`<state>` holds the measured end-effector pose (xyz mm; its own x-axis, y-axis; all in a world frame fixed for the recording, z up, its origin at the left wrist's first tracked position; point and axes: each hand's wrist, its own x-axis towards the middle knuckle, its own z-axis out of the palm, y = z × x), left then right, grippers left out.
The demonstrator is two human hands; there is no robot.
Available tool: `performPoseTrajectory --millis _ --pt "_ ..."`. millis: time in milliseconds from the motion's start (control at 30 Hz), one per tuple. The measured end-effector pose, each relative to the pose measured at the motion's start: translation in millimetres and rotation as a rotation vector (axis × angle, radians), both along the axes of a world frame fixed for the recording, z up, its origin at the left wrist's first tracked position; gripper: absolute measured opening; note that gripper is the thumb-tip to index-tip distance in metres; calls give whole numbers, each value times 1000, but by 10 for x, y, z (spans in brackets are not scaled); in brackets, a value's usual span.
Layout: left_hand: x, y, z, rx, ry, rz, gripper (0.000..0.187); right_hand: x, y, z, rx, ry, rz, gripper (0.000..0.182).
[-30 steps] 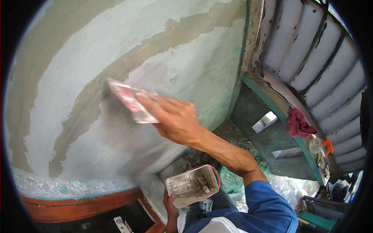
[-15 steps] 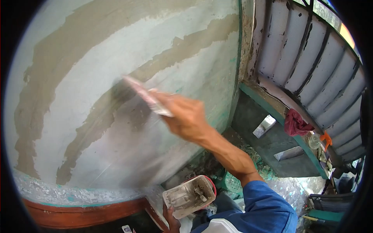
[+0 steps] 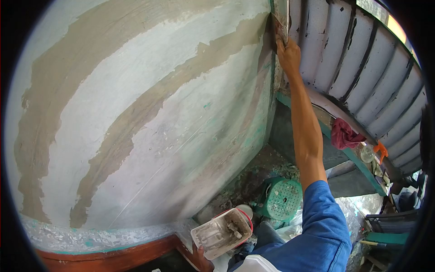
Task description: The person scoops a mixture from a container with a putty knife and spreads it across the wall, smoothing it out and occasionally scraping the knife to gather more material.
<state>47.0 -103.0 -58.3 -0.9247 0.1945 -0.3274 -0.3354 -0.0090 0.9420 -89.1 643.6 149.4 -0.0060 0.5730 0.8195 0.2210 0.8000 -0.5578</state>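
My right hand point(image 3: 289, 55) is closed on a flat blade tool point(image 3: 279, 30), held upright at the far right end of the wall, by the corner post. Two curved bands of brownish-grey plaster point(image 3: 145, 106) cross the pale wall point(image 3: 118, 75). Low in the view, my left hand point(image 3: 202, 260) grips the near left side of a rectangular tray point(image 3: 213, 233). Grey paste point(image 3: 234, 228) lies in the tray's right part. The fingers beneath the tray are hidden.
A green perforated stool point(image 3: 284, 199) stands on the floor beyond the tray. On the ledge at right are a maroon cloth point(image 3: 343, 134) and a clear bottle with an orange spray head point(image 3: 380, 150). Louvred panels point(image 3: 362, 68) rise above the ledge. A red-brown ledge point(image 3: 108, 259) runs below the wall.
My right hand and the blade have moved up and right, from the middle of the lower plaster band to the corner post. My left hand still holds the tray in nearly the same place.
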Motion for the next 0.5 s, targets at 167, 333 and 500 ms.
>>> performPoseTrajectory --millis 167,333,500 --pt "-32 1 -74 72 -51 -10 74 -154 -657 196 -54 -37 44 24" --pt "-110 -183 -430 76 -46 2 78 -338 -2284 245 56 14 158 21" --pt "-58 -395 -587 79 5 10 82 -637 -3754 178 132 122 252 43"
